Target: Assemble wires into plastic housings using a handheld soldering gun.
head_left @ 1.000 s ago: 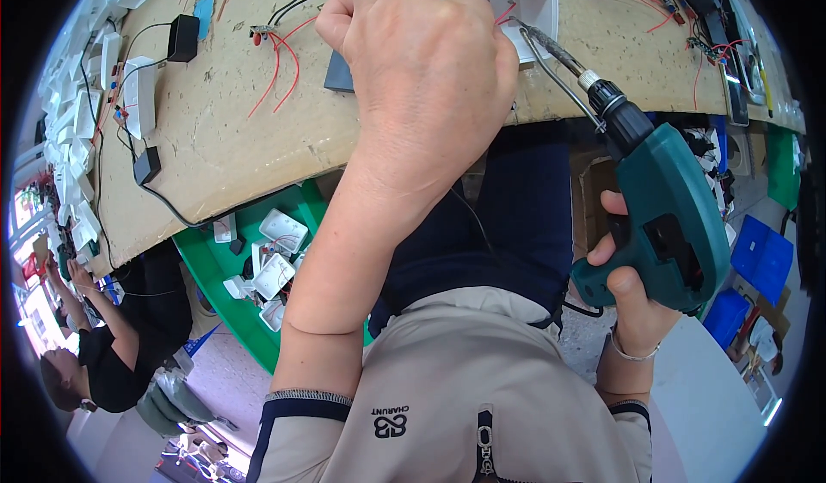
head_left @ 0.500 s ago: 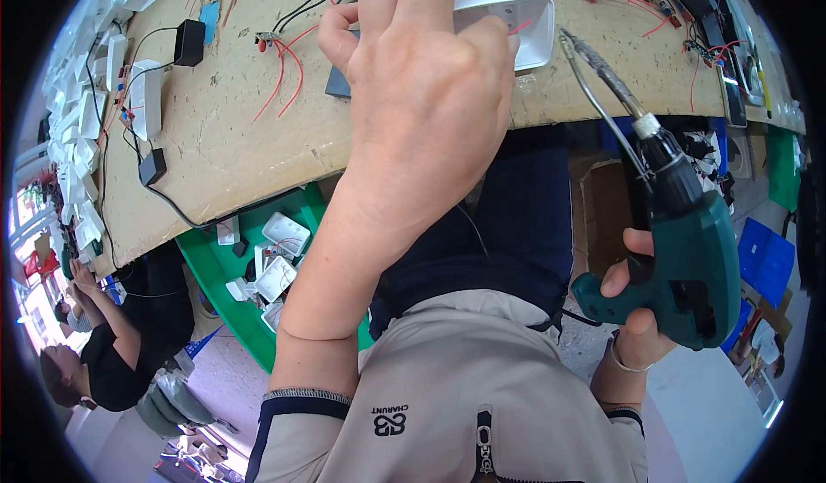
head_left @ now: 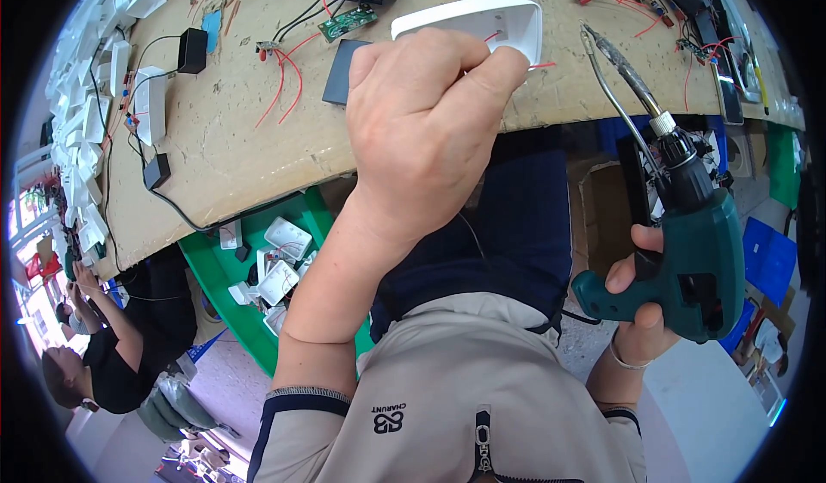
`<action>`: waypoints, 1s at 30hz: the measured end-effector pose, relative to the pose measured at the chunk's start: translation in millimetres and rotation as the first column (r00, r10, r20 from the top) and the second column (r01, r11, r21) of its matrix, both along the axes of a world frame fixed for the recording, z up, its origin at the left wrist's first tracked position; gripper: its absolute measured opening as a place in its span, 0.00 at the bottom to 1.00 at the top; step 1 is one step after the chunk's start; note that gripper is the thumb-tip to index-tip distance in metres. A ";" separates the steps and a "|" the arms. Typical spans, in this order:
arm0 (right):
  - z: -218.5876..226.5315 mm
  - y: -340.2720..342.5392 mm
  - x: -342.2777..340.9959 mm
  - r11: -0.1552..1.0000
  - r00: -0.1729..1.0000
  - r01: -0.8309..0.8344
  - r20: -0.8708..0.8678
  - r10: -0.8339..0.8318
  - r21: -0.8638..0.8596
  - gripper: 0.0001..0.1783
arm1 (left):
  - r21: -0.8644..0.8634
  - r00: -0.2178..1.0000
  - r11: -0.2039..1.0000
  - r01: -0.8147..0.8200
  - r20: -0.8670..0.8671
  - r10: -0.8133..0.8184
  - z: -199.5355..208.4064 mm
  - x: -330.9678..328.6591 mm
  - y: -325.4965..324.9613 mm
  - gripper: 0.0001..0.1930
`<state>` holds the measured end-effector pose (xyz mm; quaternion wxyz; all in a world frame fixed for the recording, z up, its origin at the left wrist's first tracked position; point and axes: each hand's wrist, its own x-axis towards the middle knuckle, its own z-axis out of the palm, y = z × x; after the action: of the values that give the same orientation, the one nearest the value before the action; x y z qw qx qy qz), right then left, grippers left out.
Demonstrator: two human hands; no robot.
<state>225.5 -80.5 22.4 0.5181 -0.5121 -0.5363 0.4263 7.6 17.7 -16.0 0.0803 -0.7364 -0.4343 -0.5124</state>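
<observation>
My left hand is closed in a pinch over the near edge of the bench. A short red wire pokes out past its fingertips. Just beyond the hand lies an open white plastic casing, with another bit of red wire inside it. The hand partly covers a dark grey flat piece. In my right hand is a green pistol-shaped soldering gun. Its metal tip and thin feed tube point up toward the bench, to the right of the casing and apart from it.
A green circuit board and a black box lie behind the left hand. White casings pile up at far left. A green tray of white parts sits below the bench edge. A co-worker is at left.
My left hand has curled and drawn back toward me, uncovering the circuit board and more of the casing. A red wire now shows at its fingertips. The soldering gun has shifted slightly right.
</observation>
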 end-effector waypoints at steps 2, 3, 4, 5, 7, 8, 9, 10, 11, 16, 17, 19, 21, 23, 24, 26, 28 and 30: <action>-0.5 -0.3 1.2 1.000 1.000 0.007 -0.011 -0.007 -0.003 0.42 | -0.010 0.999 1.000 0.025 0.025 -0.025 1.2 -0.6 0.8 0.10; -0.8 -0.3 3.4 1.000 1.000 -0.004 0.009 0.004 0.002 0.42 | -0.007 1.000 1.000 0.018 0.012 -0.018 1.6 -1.2 0.8 0.10; -1.2 -0.3 4.6 1.000 0.999 -0.016 0.028 0.016 0.008 0.42 | -0.005 1.000 1.000 0.010 -0.002 -0.010 2.1 -1.6 0.7 0.10; -1.9 -0.1 4.0 1.000 0.999 -0.017 0.027 0.017 0.008 0.42 | -0.005 1.000 1.000 0.009 -0.003 -0.009 3.3 -1.3 0.4 0.10; -4.0 0.3 3.6 1.000 1.000 -0.019 -0.012 0.020 0.023 0.42 | -0.041 0.999 0.999 -0.029 0.019 0.029 4.9 1.0 0.1 0.10; -3.4 0.5 4.2 1.000 1.000 -0.019 -0.011 0.019 0.023 0.42 | -0.041 0.999 0.999 -0.028 0.019 0.029 4.8 0.6 0.1 0.10; -2.6 0.8 5.0 0.999 1.000 -0.018 0.002 0.017 0.028 0.41 | -0.044 1.000 0.999 -0.020 0.013 0.020 4.5 -0.6 0.1 0.09; -2.1 0.9 5.4 0.999 1.000 -0.016 0.016 0.016 0.033 0.41 | -0.046 1.000 0.999 -0.012 0.006 0.012 4.2 -1.5 0.2 0.09; -2.4 0.6 5.3 0.999 1.000 -0.016 0.016 0.015 0.033 0.41 | -0.046 1.000 0.999 -0.011 0.006 0.011 2.9 -1.9 1.3 0.09; -1.0 -1.1 6.1 1.000 1.000 -0.025 0.007 0.025 0.000 0.42 | 0.010 0.997 0.999 -0.036 -0.062 0.037 2.4 -2.9 5.1 0.08; -0.7 -1.2 4.5 1.000 1.000 -0.024 0.008 0.024 -0.001 0.42 | 0.009 0.997 0.999 -0.035 -0.061 0.036 3.2 -3.2 4.8 0.08; -0.6 -0.6 -0.3 1.000 0.998 -0.025 -0.057 0.024 -0.012 0.41 | -0.049 0.988 0.994 -0.097 -0.123 0.090 5.9 -4.2 2.5 0.07; -3.0 -0.3 1.1 0.999 0.997 -0.043 -0.058 0.043 -0.004 0.41 | -0.052 0.982 0.988 -0.143 -0.131 0.135 9.4 -3.8 2.0 0.07; -5.5 -1.8 0.8 0.998 0.996 -0.060 -0.059 0.060 0.005 0.40 | -0.055 0.974 0.981 -0.187 -0.138 0.178 17.0 0.0 1.7 0.07; -6.3 -3.0 -1.4 0.999 0.998 -0.042 -0.046 0.041 -0.023 0.40 | -0.096 0.960 0.968 -0.230 -0.185 0.210 24.0 4.9 1.5 0.06; -7.1 -3.7 -4.0 0.998 0.999 -0.025 -0.033 0.023 -0.051 0.39 | -0.135 0.943 0.952 -0.275 -0.233 0.239 31.4 7.3 3.1 0.06; -7.5 -2.8 -4.7 0.994 0.999 -0.030 -0.030 0.027 -0.102 0.41 | -0.375 0.973 0.901 -0.219 -0.012 0.231 34.4 7.7 6.4 0.03; -9.8 -1.3 -5.5 0.993 0.999 -0.029 -0.040 0.025 -0.114 0.41 | -0.441 0.982 0.888 -0.132 0.062 0.177 37.0 3.4 8.9 0.04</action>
<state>220.0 -81.8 12.6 0.4922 -0.5254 -0.5076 0.4733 11.0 26.6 21.1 -0.0676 -0.6722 -0.5983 -0.4309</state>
